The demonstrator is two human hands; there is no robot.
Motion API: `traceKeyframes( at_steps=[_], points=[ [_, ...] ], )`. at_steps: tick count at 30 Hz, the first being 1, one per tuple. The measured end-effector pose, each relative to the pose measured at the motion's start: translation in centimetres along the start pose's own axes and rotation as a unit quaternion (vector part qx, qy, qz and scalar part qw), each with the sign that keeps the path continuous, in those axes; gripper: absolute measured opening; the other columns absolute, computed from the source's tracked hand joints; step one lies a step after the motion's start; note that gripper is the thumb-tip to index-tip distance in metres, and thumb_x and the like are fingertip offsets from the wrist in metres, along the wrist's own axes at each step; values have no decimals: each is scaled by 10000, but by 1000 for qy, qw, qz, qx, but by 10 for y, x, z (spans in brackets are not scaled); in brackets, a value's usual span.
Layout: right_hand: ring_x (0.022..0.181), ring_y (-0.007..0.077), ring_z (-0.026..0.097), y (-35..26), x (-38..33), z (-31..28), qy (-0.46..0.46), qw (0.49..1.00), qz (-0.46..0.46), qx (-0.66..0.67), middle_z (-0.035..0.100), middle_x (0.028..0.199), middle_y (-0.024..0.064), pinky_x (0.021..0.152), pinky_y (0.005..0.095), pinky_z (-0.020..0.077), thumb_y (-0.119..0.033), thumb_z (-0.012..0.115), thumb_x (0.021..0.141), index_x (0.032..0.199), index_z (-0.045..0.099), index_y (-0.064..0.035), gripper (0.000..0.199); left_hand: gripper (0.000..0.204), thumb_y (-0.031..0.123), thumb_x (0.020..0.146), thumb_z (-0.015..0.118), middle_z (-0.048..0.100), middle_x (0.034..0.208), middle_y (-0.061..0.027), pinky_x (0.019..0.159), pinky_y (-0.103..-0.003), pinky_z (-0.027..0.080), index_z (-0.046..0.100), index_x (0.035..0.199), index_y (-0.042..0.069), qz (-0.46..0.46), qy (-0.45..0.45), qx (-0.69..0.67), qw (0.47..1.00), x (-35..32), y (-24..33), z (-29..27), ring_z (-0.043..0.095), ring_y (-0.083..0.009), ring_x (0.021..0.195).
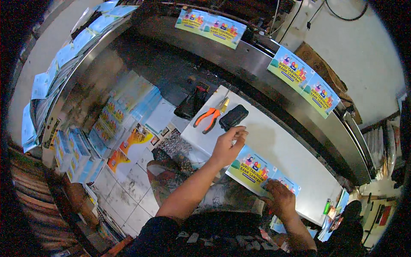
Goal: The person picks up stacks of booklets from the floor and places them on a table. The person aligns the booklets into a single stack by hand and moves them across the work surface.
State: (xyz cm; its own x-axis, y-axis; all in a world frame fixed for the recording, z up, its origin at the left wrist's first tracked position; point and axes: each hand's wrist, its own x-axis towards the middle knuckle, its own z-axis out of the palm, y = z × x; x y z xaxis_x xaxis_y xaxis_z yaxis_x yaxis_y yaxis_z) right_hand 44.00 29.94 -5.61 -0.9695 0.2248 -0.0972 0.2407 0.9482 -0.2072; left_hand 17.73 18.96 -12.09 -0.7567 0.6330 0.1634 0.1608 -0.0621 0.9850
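Observation:
A printed cover sheet (250, 171), blue and yellow-green with cartoon figures, lies at the near edge of a white tabletop. My right hand (280, 198) is closed on its near edge, with the fingers bent over the print. My left hand (231, 145) is above the sheet's far left corner, its fingers loosely bent and apart, and nothing shows between them. Just beyond it lies a black oblong case (233, 118). Pliers (212, 115) with orange handles rest to the left of the case.
A white table (295, 167) runs from the middle toward the right. Behind it, a metal ledge (257, 60) carries more printed sheets (304, 81). Stacks of printed sheets (109, 120) stand at left. A green lighter (327, 207) is at the table's right end.

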Motion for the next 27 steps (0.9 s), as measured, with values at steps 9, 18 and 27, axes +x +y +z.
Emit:
traceKeyframes(
  at_steps=[9,18,27],
  points=[
    [941,333,661,16,16,-35,-71,995,17,70,674,1044,156,799,409,546,-164,673,817,1151,635,-107,340,267,144,956,566,692,1061,-119,860,-311,512,570,1184,4,19,-2,6,1000,2,8,0,656,-177,973],
    [1117,346,614,164,108,-201,328,936,91,-85,606,1244,195,909,417,502,-88,518,895,1322,559,-161,435,282,142,957,571,681,1082,-129,857,-301,508,554,1201,0,0,3,-18,1000,2,-5,-1,648,-170,980],
    [1059,323,626,169,235,-139,357,929,43,-90,611,1241,144,871,410,521,-86,542,900,1275,561,-115,376,292,184,965,561,682,1056,-136,852,-326,516,555,1184,-8,28,4,23,999,2,7,3,660,-198,960]
  ],
)
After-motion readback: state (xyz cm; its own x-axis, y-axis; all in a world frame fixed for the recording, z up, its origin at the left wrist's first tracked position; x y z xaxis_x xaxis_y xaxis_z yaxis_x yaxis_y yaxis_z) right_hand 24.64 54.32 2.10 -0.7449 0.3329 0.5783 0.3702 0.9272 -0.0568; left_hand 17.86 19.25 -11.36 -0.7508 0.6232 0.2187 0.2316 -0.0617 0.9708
